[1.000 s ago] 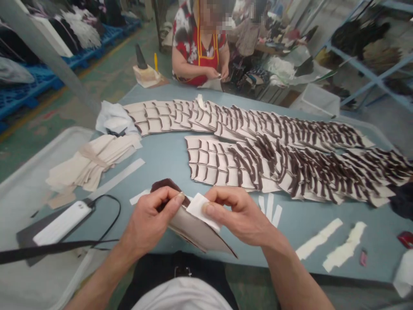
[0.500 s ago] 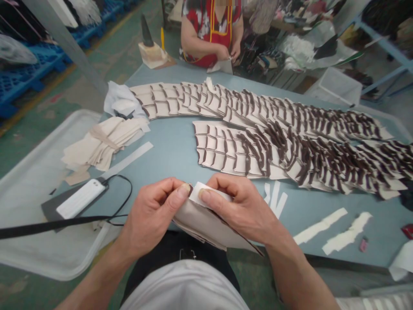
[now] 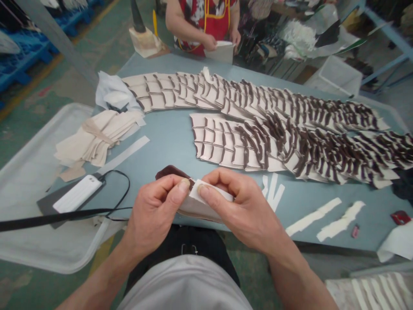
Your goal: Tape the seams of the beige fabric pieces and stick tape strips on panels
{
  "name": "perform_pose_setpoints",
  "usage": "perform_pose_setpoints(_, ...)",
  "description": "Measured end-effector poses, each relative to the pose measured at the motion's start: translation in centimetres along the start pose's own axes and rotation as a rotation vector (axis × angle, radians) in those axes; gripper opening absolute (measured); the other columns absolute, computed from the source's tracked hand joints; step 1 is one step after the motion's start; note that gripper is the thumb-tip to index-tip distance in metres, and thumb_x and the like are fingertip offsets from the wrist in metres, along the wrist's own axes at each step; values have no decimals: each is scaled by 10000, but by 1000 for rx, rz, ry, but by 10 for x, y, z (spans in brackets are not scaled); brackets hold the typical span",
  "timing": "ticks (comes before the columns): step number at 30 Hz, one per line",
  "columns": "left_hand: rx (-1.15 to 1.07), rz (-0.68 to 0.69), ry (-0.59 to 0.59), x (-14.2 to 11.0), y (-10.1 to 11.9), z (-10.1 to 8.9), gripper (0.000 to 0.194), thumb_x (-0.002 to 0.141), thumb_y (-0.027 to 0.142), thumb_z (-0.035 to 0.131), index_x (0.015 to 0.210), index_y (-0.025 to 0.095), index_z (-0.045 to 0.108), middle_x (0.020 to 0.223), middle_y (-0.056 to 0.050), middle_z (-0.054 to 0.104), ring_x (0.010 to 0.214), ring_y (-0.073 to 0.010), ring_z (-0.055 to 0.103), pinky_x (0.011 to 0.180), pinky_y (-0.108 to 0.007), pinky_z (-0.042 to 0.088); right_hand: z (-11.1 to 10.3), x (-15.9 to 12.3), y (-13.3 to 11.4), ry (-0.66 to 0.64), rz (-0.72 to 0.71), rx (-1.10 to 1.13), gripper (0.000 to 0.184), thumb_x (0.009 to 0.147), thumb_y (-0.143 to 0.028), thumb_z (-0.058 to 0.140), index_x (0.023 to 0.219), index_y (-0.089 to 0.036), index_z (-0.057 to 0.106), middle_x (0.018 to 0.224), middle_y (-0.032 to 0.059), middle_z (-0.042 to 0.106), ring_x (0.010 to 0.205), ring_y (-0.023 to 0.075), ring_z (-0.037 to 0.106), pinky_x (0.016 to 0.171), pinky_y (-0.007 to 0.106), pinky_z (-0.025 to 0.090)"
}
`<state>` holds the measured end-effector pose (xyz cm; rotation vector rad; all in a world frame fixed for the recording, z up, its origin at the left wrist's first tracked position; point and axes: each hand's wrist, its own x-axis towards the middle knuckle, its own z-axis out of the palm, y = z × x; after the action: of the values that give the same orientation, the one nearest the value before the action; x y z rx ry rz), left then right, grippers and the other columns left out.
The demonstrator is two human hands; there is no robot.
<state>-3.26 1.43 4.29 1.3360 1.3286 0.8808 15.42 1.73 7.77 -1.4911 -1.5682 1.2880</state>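
My left hand (image 3: pixel 158 206) pinches the dark brown edge of a beige sheet-like piece (image 3: pixel 201 212) between thumb and forefinger. My right hand (image 3: pixel 241 206) grips the same piece's upper edge, its thumb pressing a small white strip (image 3: pixel 195 192) against it. Both thumbs are close together, with only a narrow gap between them. A brown flap (image 3: pixel 170 171) of the piece shows beyond the left fingers. Part of the piece is hidden behind my hands. Just past them, overlapping beige pieces with brown edges (image 3: pixel 221 144) lie in a row.
Another such row (image 3: pixel 161 92) lies farther back. To the left are a tied beige bundle (image 3: pixel 93 135), a white power bank (image 3: pixel 77 193) with a cable, and a plastic tray (image 3: pixel 19 181). Cream strips (image 3: pixel 312 217) lie right. Across the table, a person (image 3: pixel 206 26) holds a pale sheet.
The piece has tilted in my hands: its brown flap now shows above the left fingers, and less of its beige face hangs below. Across the table, the person's sheet is raised and spread.
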Motion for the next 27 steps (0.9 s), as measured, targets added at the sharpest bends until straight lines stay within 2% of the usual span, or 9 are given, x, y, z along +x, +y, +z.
perform_pose_setpoints(12, -21, -82, 30, 4, -5, -4, 369, 913, 468, 644, 732, 166, 755, 630, 8, 640, 565, -136, 515, 519, -229, 420, 12, 19, 10, 19, 88, 44, 231, 884, -364, 639, 718, -204, 645, 652, -37, 616, 602, 108, 513, 539, 236, 368)
perform_pose_setpoints(18, -116, -151, 11, 6, -20, -6, 428, 942, 550, 670, 817, 157, 785, 674, -13, 673, 629, -160, 565, 587, -247, 470, 4, 23, 12, 24, 66, 144, 268, 900, -394, 646, 740, -186, 699, 654, -17, 644, 577, 105, 518, 525, 237, 370)
perform_pose_setpoints(22, -160, -154, 1, 7, -24, -6, 451, 961, 576, 669, 848, 156, 791, 666, -6, 645, 629, -157, 545, 587, -248, 454, -1, 18, 6, 67, 23, 80, 246, 906, -363, 662, 734, -195, 719, 661, -5, 680, 586, 124, 564, 539, 251, 398)
perform_pose_setpoints(27, -206, -166, -23, 11, -22, -2, 464, 945, 590, 685, 811, 152, 764, 662, 1, 619, 596, -139, 507, 552, -237, 426, 4, 14, 7, 89, -21, -57, 200, 942, -348, 672, 805, -239, 768, 763, -5, 774, 677, 167, 676, 631, 288, 468)
